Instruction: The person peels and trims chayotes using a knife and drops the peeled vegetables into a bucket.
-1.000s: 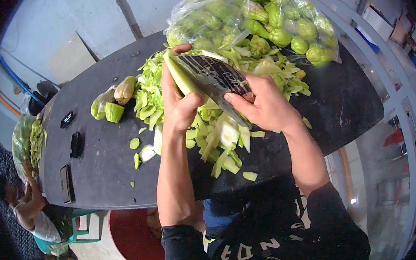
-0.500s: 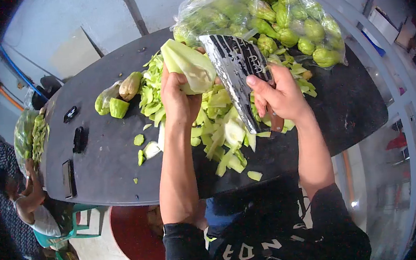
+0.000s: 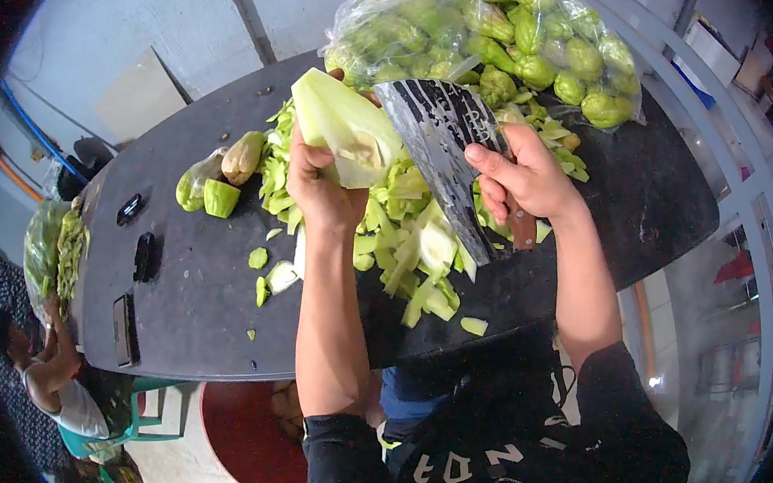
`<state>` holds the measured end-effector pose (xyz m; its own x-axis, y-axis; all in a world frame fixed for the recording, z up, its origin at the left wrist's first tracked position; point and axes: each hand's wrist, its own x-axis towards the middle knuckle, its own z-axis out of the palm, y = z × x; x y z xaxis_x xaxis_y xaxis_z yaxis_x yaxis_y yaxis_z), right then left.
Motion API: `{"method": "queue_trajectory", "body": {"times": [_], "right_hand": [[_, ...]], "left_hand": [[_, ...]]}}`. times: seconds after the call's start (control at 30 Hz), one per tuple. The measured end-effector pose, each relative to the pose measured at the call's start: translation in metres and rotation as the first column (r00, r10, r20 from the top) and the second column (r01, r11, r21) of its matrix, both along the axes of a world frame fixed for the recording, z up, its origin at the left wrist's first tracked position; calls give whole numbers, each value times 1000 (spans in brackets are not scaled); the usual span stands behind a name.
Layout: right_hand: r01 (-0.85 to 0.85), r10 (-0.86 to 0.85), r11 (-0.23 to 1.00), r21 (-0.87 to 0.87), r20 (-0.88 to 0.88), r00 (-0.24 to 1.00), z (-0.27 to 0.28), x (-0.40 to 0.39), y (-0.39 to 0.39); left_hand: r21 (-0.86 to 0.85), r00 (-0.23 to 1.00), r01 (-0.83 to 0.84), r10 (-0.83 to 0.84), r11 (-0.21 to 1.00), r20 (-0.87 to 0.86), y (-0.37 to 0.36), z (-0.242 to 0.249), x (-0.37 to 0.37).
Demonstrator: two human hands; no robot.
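My left hand (image 3: 323, 178) is wrapped round a peeled, pale green chayote (image 3: 346, 131), its cut face and seed hollow turned toward me. In my right hand (image 3: 526, 171) is a broad cleaver (image 3: 443, 146), gripped by its brown wooden handle, with the thumb near the top of the blade. The dark blade, patterned and wet-looking, slants beside the chayote. Beneath both hands lies a heap of green peelings and slices (image 3: 419, 248) on the black table (image 3: 211, 323).
A clear plastic bag of whole chayotes (image 3: 516, 41) stands at the table's back. Several chayotes (image 3: 218, 177) and small black objects (image 3: 144, 256) lie to the left. A red tub (image 3: 239, 444) sits below the front edge. Another person (image 3: 57, 381) sits far left.
The cleaver has dropped slightly and its blade has turned, showing more of its face. The chayote in my left hand has tilted a little to the left.
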<state>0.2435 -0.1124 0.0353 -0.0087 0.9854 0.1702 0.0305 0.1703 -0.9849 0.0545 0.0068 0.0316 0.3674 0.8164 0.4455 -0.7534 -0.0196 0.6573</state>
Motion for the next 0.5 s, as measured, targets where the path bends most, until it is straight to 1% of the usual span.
{"method": "queue_trajectory", "body": {"times": [0.07, 0.17, 0.23, 0.5], "right_hand": [[-15, 15, 1000, -8, 10, 1000, 0, 2, 0], [-50, 50, 998, -23, 19, 999, -1, 3, 0], [-5, 5, 1000, 0, 55, 998, -2, 3, 0], [-11, 12, 1000, -9, 41, 999, -2, 5, 0]], "left_hand": [[-36, 996, -74, 75, 997, 40, -2, 0, 3], [-4, 998, -51, 51, 999, 28, 1, -2, 1], [1, 999, -45, 45, 999, 25, 1, -1, -1], [15, 999, -3, 3, 1000, 32, 3, -1, -1]]}}
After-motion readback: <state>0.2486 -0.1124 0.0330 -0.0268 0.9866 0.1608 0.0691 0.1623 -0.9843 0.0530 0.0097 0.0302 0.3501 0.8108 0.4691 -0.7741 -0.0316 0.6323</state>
